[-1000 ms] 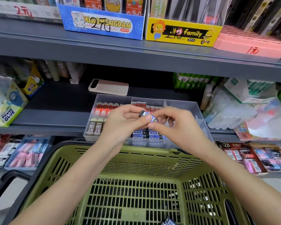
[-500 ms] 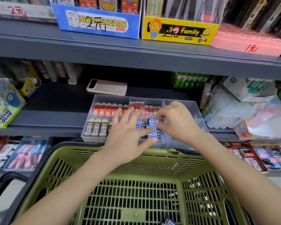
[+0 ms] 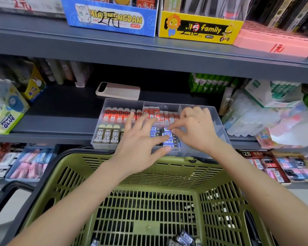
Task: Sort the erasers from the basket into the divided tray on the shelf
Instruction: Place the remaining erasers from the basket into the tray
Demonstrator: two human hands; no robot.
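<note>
**Both hands over the eraser tray**

Right hand (image 3: 196, 128) has its fingers curled, thumb and forefinger pinching a blue eraser (image 3: 165, 130) down in the front middle compartment of the divided tray (image 3: 124, 100), right on top of the other blue ones. Left hand (image 3: 140, 144) is just spread flat above the tray, holding nothing. The tray sits on the grey shelf (image 3: 60, 121), and a few 2B erasers (image 3: 183, 236) lie in the green basket (image 3: 149, 167) below.
</note>
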